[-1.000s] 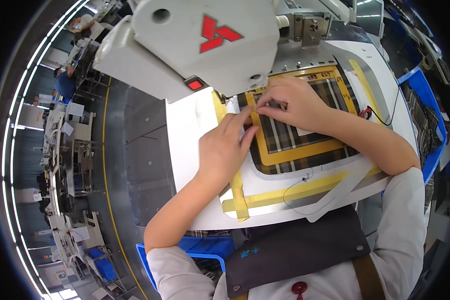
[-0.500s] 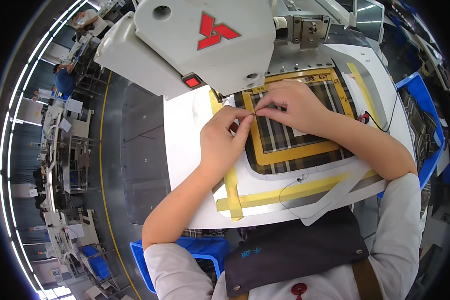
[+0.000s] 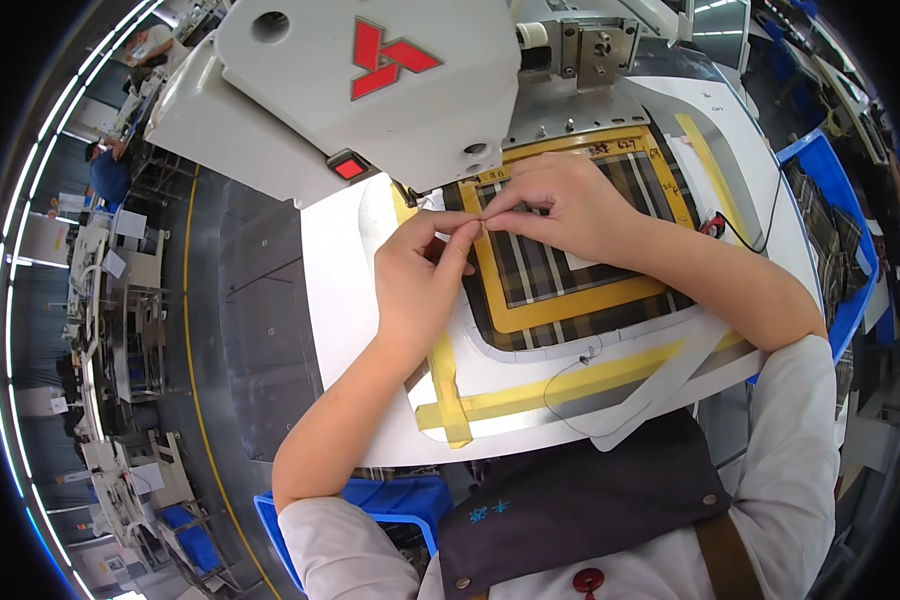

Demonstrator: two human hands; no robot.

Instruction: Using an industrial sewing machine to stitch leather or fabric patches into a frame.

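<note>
Both hands meet at one spot: the left hand [image 3: 425,285] and right hand [image 3: 560,205] pinch their fingertips together on something too thin to see, probably a thread. Just under them lies the soft, light plaid cloth [image 3: 540,275] in its stiff yellow frame [image 3: 580,300], best held by the frame edge, on the white worktop [image 3: 335,260].

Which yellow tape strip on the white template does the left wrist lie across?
The upright strip at the template's left edge, running under the left hand; the long strip runs crosswise, nearer the person.
</note>
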